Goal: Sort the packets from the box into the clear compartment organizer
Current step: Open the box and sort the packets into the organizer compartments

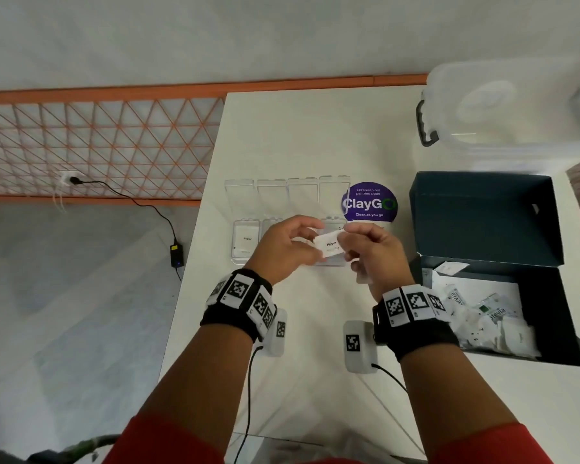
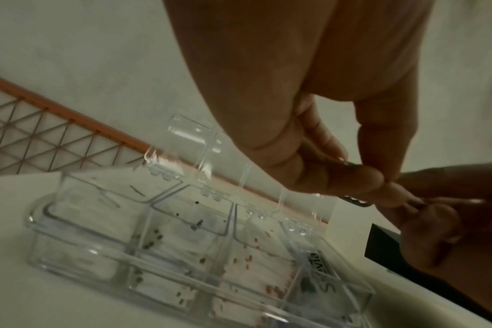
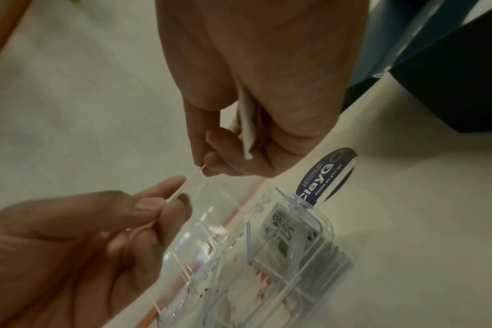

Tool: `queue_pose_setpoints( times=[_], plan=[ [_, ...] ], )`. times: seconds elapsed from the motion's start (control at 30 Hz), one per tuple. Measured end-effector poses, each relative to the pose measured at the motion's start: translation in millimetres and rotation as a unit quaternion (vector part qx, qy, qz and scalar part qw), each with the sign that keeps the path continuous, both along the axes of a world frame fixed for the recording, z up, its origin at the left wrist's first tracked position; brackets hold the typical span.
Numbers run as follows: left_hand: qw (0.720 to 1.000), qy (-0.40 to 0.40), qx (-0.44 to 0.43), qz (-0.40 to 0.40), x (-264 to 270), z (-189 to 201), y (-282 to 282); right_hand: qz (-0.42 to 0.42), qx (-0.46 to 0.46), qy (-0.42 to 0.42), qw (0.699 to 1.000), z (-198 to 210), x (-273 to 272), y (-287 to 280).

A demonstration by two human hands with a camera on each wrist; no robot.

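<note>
Both hands pinch one white packet (image 1: 330, 244) printed "Pepper": left hand (image 1: 283, 251) at its left end, right hand (image 1: 372, 254) at its right. Below them, the clear organizer (image 1: 245, 242) shows a "Sugar" packet (image 1: 247, 241) and, seemingly, "Stevia" (image 3: 281, 233); a "ClayGo" sticker (image 1: 369, 202) lies beyond the right hand.

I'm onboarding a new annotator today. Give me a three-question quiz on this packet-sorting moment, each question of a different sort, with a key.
1. True or false: both the left hand and the right hand pinch the small white paper packet printed "Pepper".
2. Which word is printed on the packet in the leftmost compartment of the clear plastic compartment organizer? A) Salt B) Sugar C) Stevia
3. Fill in: the dark blue cardboard box lies to the ___ of the organizer, in the person's terms.

Key: 1 true; 2 B; 3 right.
</note>
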State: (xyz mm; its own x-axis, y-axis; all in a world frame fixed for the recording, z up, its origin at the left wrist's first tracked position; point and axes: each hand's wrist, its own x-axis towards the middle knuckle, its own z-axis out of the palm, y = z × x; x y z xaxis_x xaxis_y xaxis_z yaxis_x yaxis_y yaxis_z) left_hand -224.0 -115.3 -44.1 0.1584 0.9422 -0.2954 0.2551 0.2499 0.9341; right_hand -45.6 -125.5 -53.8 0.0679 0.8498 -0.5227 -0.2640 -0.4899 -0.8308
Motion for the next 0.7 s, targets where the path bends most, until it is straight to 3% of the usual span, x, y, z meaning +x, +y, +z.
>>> queue_pose_setpoints(
  times=[0.1, 0.43, 0.6, 0.7],
  plan=[
    [1.0, 0.015, 0.006, -0.018, -4.2, 2.6, -3.1, 0.033, 0.024, -0.016, 0.999, 0.5, -6.5, 0.6],
    [0.994, -0.004, 0.051, 0.095, -16.5, 5.7, 3.6, 0.023, 0.015, 0.051, 0.998, 4.3, -18.7, 4.4],
    [0.979, 0.047, 0.06, 0.191, -42.8, -3.4, 5.7, -0.019, -0.002, 0.097, 0.995, 3.9, -10.6, 2.6],
    [0.972, 0.106, 0.059, 0.2, -51.2, -10.4, 8.7, -0.038, -0.009, 0.111, 0.993, 0.9, -6.6, -0.4]
  ],
)
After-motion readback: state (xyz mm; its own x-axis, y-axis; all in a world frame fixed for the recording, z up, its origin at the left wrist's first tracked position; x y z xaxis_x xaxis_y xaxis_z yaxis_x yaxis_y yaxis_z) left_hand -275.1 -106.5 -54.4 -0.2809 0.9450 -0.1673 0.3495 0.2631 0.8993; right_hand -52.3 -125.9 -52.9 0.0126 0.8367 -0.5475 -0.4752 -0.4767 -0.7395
